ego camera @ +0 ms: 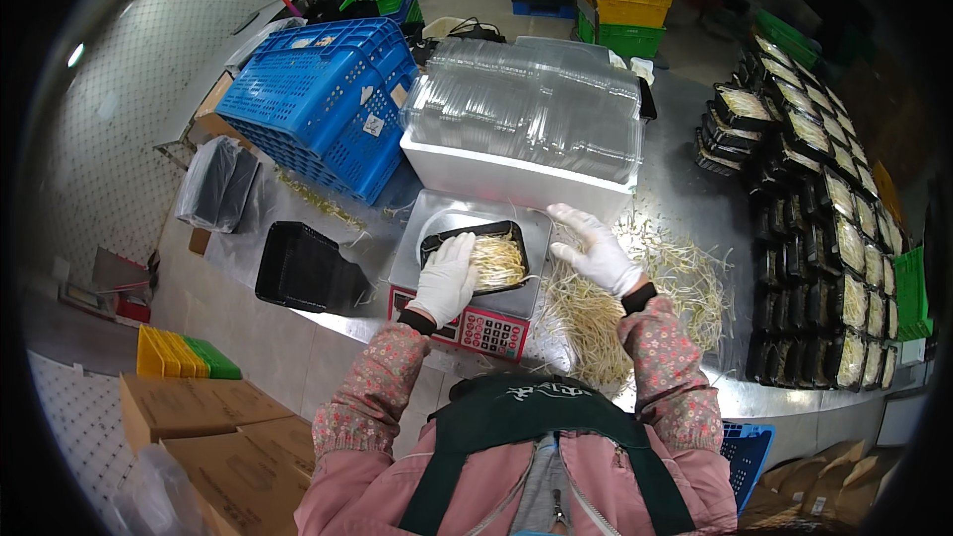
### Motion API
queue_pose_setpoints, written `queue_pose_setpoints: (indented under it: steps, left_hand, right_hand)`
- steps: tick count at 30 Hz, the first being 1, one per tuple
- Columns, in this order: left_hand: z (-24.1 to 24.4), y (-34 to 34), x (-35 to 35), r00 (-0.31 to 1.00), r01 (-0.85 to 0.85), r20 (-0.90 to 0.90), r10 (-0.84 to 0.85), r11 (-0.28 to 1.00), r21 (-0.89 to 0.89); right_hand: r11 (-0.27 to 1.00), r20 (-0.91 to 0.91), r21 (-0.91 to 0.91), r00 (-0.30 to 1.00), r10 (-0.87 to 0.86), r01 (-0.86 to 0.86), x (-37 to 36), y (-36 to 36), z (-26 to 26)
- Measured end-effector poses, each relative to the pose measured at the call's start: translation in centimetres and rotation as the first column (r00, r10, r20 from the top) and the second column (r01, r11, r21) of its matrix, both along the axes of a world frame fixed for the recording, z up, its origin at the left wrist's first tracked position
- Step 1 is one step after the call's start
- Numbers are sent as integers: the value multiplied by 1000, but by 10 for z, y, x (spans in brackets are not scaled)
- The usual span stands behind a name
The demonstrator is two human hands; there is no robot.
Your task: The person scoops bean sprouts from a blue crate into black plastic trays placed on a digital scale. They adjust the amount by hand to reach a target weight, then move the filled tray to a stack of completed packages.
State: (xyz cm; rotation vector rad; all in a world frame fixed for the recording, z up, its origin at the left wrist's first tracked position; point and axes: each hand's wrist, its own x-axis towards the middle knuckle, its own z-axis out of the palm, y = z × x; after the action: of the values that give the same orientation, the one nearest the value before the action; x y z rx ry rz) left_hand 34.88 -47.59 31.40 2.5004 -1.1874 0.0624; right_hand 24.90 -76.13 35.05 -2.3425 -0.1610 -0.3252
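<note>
My left hand [447, 277], in a white glove, lies over the left part of a black plastic tray of bean sprouts [497, 260]. That tray rests on the steel plate of a red digital scale [495, 333]. My right hand [598, 249], also gloved, is to the right of the scale with its fingers apart, above a heap of loose bean sprouts [595, 327]; nothing shows in it. Black trays [294, 268], nested together, lie left of the scale. Behind the scale, clear plastic lids [528, 112] fill a white foam box [514, 182].
Stacked blue crates [320, 104] lean at the back left, near bagged black trays [217, 182]. Many filled, covered trays [841, 238] are piled along the right side of the steel table. Cardboard boxes [216, 447] stand at the lower left. A person is dimly visible in the far background.
</note>
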Motion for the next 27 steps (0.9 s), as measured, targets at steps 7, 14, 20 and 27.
queue_pose_setpoints:
  steps: [7, 14, 20, 27]
  left_hand:
    - [-10, -3, 4, 999, -19, 31, 19, 1000, 18]
    - [26, 33, 14, 985, -153, 41, 170, 950, -273]
    - [-4, 38, 17, 929, -369, -93, 357, 883, -290]
    - [-10, -10, 3, 989, -57, 138, 59, 998, -20]
  right_hand:
    - [994, -354, 100, 935, -5, 44, -8, 51, -25]
    - [894, -295, 428, 955, -2, 134, -23, -16, -20]
    - [930, -86, -329, 975, -204, 165, -3, -15, -30]
    - [883, -85, -469, 996, -15, -27, 48, 111, -63]
